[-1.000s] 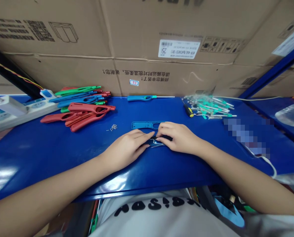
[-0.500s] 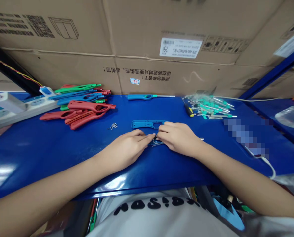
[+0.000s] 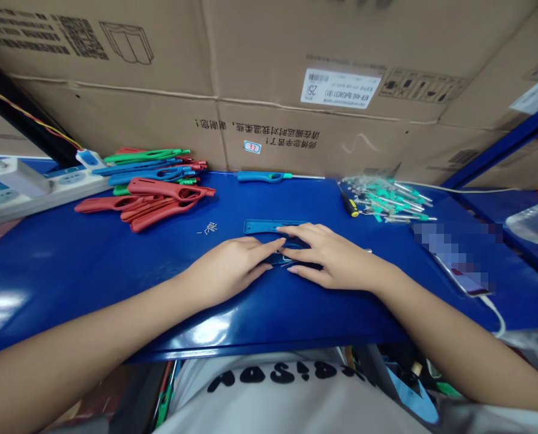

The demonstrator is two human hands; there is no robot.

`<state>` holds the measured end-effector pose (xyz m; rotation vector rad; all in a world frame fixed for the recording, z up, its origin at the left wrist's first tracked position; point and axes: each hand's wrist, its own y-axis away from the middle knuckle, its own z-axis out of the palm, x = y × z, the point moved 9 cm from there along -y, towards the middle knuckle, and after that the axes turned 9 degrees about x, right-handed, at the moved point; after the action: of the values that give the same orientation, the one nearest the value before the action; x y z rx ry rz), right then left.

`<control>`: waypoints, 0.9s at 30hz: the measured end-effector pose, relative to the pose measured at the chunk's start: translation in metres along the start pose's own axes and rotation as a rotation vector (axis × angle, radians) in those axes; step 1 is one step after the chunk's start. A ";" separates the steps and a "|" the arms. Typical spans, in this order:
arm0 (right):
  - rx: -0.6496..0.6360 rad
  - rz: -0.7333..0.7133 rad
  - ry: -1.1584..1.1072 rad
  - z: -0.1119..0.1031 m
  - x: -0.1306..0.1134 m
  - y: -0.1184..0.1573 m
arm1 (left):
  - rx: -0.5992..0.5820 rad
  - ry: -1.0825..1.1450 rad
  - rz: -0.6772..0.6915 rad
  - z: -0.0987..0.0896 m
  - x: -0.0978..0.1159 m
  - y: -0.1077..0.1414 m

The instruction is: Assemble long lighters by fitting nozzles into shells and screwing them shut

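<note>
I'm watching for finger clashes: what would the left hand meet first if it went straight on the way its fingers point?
Most likely the fingers of the right hand, just beyond the left hand's fingertips, though depth is unclear and the blue part between them might come first.

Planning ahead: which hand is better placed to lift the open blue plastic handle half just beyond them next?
Probably the right hand: its fingers reach over that handle half, while the left hand stops short.
</note>
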<state>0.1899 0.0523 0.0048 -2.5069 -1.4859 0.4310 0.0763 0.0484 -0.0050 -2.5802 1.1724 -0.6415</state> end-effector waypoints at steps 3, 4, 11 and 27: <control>-0.029 0.044 -0.073 0.005 0.008 0.003 | -0.026 -0.056 0.039 0.001 0.004 0.002; -0.035 0.046 -0.088 0.006 0.009 0.004 | -0.031 -0.075 0.051 0.001 0.005 0.002; 0.056 0.100 -0.165 -0.011 0.018 0.002 | -0.029 -0.064 0.041 -0.003 0.006 -0.001; 0.033 0.283 -0.274 -0.005 0.027 0.006 | -0.102 -0.088 0.099 0.003 0.010 0.001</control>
<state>0.2084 0.0730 0.0040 -2.7267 -1.1910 0.8681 0.0823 0.0404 -0.0050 -2.5846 1.3259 -0.4534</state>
